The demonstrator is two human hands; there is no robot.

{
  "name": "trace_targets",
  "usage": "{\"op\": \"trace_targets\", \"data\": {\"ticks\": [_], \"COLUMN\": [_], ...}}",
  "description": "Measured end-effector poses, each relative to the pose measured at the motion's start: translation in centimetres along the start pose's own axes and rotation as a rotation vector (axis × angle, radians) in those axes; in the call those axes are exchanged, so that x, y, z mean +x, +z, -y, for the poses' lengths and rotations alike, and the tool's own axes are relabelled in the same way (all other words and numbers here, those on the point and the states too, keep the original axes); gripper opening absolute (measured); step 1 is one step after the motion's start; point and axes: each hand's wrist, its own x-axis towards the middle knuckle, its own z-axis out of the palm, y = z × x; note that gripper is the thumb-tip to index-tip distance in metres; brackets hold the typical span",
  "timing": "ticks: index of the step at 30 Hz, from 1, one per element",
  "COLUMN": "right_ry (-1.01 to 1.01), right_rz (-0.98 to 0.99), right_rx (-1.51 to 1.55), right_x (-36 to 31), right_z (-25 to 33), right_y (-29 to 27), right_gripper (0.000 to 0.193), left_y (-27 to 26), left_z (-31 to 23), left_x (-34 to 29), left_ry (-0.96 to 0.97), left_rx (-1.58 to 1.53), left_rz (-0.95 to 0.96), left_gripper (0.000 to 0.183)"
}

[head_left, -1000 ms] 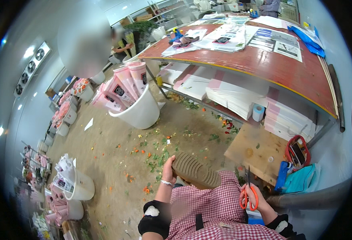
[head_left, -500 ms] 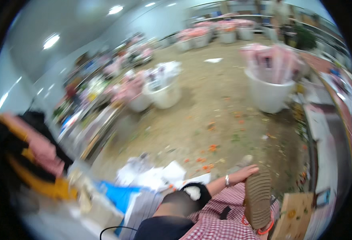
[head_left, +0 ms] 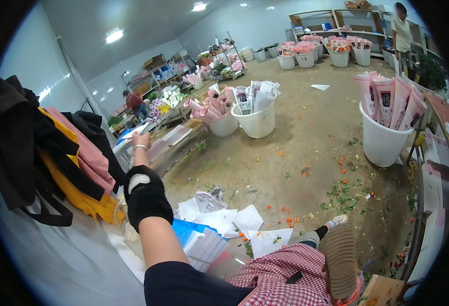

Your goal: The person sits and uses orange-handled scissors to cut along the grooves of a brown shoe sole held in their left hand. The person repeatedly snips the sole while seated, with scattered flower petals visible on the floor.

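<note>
My left hand [head_left: 142, 139] is stretched out forward and to the left, a silver bracelet on its wrist and a black sleeve [head_left: 145, 198] round the elbow. It seems to hang in the air, with a low bench [head_left: 168, 138] behind it. Its fingers are small in the picture; they look apart and I see nothing in them. The ribbed brown sole of a shoe [head_left: 341, 262] faces me at the lower right, over a red checked cloth [head_left: 285, 268]. An orange band [head_left: 356, 297] and a little skin show beside its heel. My right hand's fingers cannot be made out there.
Clothes [head_left: 89, 158] hang on the left. Loose paper sheets [head_left: 248, 218] and a blue-and-white stack [head_left: 204, 245] lie below. White buckets [head_left: 382, 140] of pink wrapped bouquets stand on the petal-strewn floor. A wooden board [head_left: 382, 291] is at lower right. Another person [head_left: 402, 35] stands far back.
My left hand has left the shoe sole and swung up and to the left, with the arm extended. The view has turned left, bringing the hanging clothes further into sight.
</note>
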Motion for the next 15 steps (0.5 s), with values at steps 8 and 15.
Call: {"op": "trace_targets", "data": {"ticks": [8, 15], "right_ry": [-0.147, -0.233], "right_rz": [-0.05, 0.081], "right_rx": [0.127, 0.203], "right_x": [-4.4, -8.9], "right_z": [1.7, 3.4], "right_y": [-1.4, 0.2], "right_gripper": [0.049, 0.057], "left_y": [0.1, 19.6], "left_z": [-0.9, -5.6], "left_x": [3.3, -15.6], "left_ry": [0.078, 0.554], "left_rx": [0.093, 0.172], "left_rz": [0.088, 1.042], "left_gripper": [0.036, 0.026]}}
